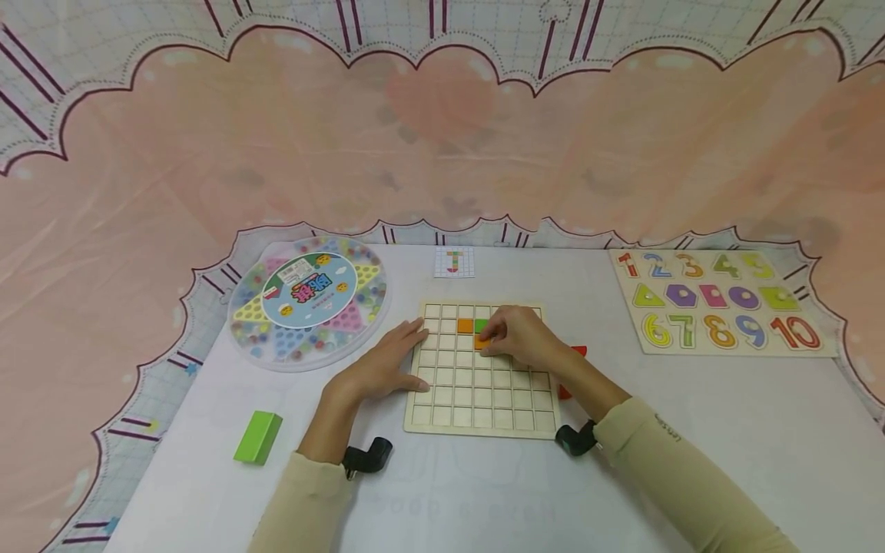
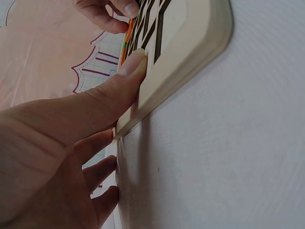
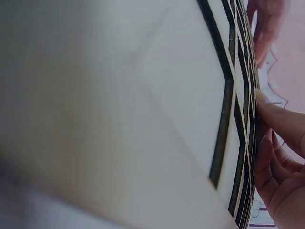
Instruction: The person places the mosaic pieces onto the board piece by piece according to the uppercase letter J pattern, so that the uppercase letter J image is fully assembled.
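A wooden grid board (image 1: 442,418) lies in the middle of the table. My left hand (image 1: 384,365) rests on its left edge with fingers spread, the thumb on the board's face in the left wrist view. An orange square tile (image 1: 465,326) and a green tile (image 1: 480,326) sit side by side in one of the upper rows. Below the green one is another orange tile (image 1: 478,345), partly covered by my right hand (image 1: 522,336), whose thumb and fingertips pinch it at the grid. The right wrist view shows those fingertips against the board, the tile hidden.
Red pieces (image 1: 566,392) lie by the board's right edge, partly under the right forearm. A small card with a J pattern (image 1: 454,262) is behind the board. A round game box (image 1: 311,353) and a green block (image 1: 258,438) are left, a number puzzle board (image 1: 733,349) right.
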Demonstrator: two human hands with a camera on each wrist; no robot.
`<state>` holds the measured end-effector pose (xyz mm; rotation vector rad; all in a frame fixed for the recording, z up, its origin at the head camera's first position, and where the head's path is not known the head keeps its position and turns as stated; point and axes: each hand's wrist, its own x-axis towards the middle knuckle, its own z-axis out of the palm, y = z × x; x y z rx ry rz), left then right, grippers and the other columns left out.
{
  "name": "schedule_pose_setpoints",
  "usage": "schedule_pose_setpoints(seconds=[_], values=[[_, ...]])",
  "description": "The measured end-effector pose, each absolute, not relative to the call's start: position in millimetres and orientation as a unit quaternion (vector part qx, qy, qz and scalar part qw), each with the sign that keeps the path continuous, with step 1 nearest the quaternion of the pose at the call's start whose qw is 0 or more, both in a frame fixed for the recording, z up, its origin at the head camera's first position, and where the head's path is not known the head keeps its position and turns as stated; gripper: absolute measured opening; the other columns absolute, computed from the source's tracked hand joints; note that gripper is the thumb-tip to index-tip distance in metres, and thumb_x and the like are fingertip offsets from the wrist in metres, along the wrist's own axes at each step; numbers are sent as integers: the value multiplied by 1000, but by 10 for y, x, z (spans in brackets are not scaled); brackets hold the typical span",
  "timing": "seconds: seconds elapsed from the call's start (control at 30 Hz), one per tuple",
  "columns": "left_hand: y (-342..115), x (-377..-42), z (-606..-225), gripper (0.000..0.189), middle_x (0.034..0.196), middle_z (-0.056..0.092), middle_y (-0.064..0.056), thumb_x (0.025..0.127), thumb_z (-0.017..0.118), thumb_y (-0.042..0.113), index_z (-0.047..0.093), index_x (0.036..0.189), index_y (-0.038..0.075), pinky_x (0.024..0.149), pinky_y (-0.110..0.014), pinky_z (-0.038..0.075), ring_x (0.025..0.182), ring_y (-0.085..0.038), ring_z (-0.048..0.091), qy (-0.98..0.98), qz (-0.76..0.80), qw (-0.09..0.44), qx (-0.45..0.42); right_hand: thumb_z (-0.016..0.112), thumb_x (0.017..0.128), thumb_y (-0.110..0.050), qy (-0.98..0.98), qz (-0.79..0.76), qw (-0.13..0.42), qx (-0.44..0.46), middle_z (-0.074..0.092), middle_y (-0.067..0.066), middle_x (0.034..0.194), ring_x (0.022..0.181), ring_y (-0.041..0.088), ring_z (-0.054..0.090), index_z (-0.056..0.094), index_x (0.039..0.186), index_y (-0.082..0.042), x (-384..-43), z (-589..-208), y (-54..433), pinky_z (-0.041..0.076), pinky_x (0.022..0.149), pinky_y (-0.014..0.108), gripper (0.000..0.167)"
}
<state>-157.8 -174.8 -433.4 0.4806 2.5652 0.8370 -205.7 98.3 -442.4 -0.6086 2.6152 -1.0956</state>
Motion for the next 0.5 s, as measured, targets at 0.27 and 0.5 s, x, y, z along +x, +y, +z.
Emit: schedule_pose_setpoints(seconds=[0.27,0.5], values=[[-1731,-1579,-4329,91,174,14,-10,85,83,23,34,159,4,131,-57,16,162,-37,7,918,298,200,167,86,82,-15,897,-367,122,-212,71,4,98,80,13,58,80,98,-12,-2046,-4417,997,49,68,20,17],[-1723,-1577,-4328,91,174,15,-11,84,83,23,34,159,4,130,-57,17,162,-37,8,921,292,198,164,83,85,-13,897,-364,141,-206,70,4,100,81,12,60,79,100,-12,-2045,-4422,995,51,72,22,16]])
